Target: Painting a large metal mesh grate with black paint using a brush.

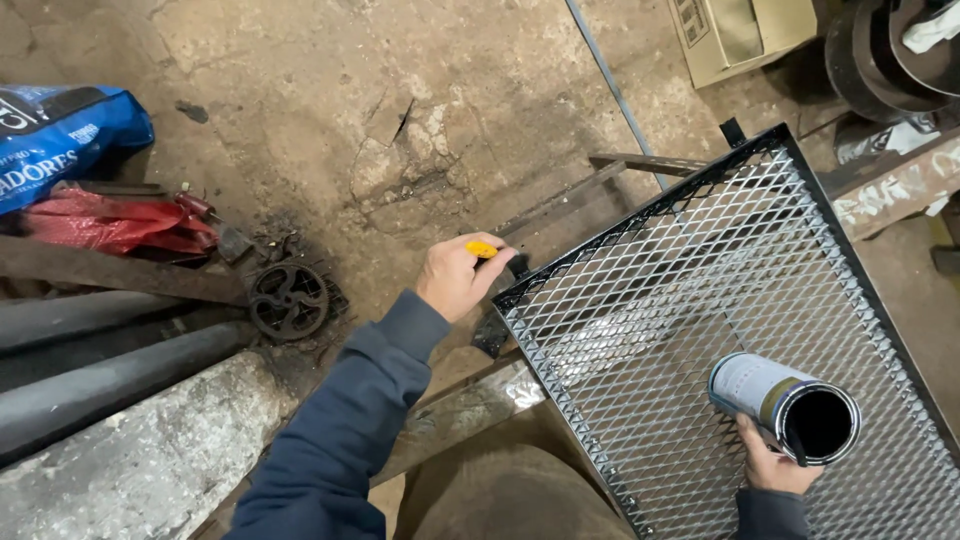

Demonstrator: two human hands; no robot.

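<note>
Black expanded-metal mesh panel (720, 330): corner at my left hand (455, 280).
Left grips yellow-handled brush (481, 248) there; right hand (772, 462) (farther) clasps open paint can (785, 405).

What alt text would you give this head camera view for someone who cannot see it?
A person's left hand holds a yellow-handled brush at the corner of a black mesh frame, while the right hand holds an open paint can over the mesh. Below lies a cracked concrete floor with pipes and a small wheel.
</note>
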